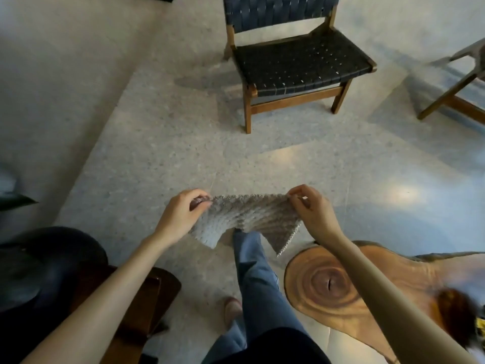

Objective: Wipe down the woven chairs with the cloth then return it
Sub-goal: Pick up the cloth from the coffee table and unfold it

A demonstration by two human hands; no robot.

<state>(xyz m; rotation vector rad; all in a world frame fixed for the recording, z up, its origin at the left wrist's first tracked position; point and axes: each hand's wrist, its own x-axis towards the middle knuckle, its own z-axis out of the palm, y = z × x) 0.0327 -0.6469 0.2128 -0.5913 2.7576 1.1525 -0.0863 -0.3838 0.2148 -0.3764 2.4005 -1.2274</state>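
A grey textured cloth hangs stretched between my two hands in front of me, above the floor. My left hand pinches its upper left corner and my right hand pinches the upper right corner. The lower edge droops in two points over my jeans leg. A chair with dark woven seat and back on a wooden frame stands ahead, well beyond the cloth. Part of a second wooden chair frame shows at the right edge.
A live-edge wooden slab table lies at my lower right. A dark chair or cushion on brown wood sits at my lower left. Speckled terrazzo floor spreads between me and the woven chair.
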